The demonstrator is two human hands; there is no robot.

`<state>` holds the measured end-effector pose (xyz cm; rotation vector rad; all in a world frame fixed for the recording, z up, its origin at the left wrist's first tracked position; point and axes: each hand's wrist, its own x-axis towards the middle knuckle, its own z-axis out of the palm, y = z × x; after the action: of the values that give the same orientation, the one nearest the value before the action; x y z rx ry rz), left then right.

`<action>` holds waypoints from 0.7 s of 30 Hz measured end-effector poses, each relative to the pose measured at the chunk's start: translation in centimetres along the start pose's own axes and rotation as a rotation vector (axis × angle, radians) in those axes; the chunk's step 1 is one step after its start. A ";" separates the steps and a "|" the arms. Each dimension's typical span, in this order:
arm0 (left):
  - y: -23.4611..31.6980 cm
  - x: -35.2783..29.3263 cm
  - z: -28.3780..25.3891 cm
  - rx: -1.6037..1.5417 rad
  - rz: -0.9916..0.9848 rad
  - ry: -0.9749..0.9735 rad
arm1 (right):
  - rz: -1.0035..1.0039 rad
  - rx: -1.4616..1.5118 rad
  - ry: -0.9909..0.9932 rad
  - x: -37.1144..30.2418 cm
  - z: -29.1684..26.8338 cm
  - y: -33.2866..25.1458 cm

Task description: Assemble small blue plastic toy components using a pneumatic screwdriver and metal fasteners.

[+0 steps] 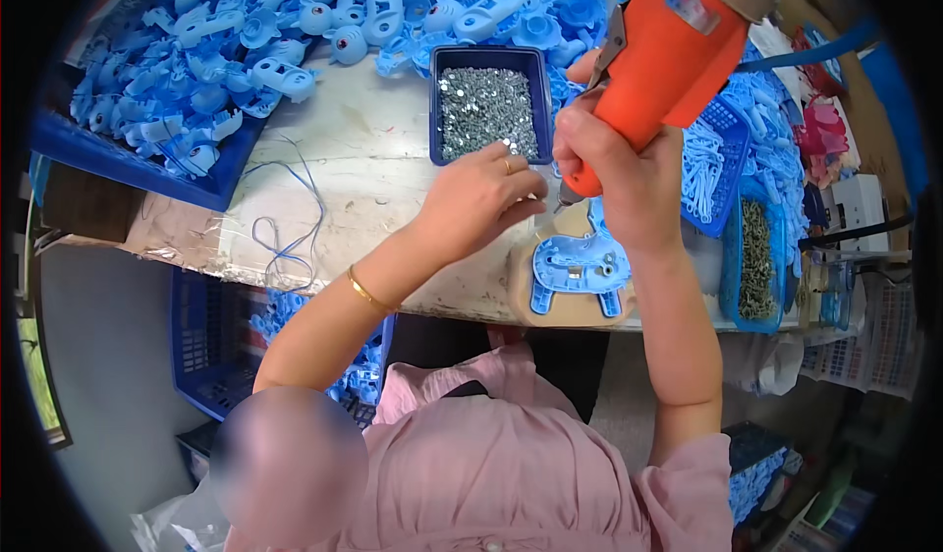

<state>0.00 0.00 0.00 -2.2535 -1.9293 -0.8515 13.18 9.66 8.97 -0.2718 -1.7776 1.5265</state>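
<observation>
We see the right hand (629,174) with its fingers wrapped tight around the grip of an orange electric screwdriver (660,56), its tip pointing down just above a blue plastic part (580,269) that lies on a tan block at the near edge of the worktop (363,149); the left hand (478,198) rests beside the tip, its fingers drawn together at the near rim of a dark blue tray of silver screws (488,105), though we cannot tell whether they pinch a screw. Behind the tray a heap of blue plastic mouldings (246,41) fills the far side of the worktop; a loose blue wire (290,218) lies to the left, and a second bin of darker screws (754,257) stands to the right.
</observation>
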 end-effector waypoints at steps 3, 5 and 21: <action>1.4 -0.8 0.5 -0.241 -0.035 0.084 | 0.027 0.050 0.019 -0.6 0.2 -0.1; 2.2 -1.0 1.1 -0.311 -0.061 0.111 | 0.030 0.073 0.028 -1.0 -0.2 0.1; 4.5 -2.7 1.8 -0.260 -0.118 0.050 | 0.152 -0.001 -0.084 -4.3 -1.2 1.0</action>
<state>4.65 -2.70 -1.36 -2.2406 -2.0528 -1.2280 16.63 8.20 6.27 -0.3544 -1.8592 1.6657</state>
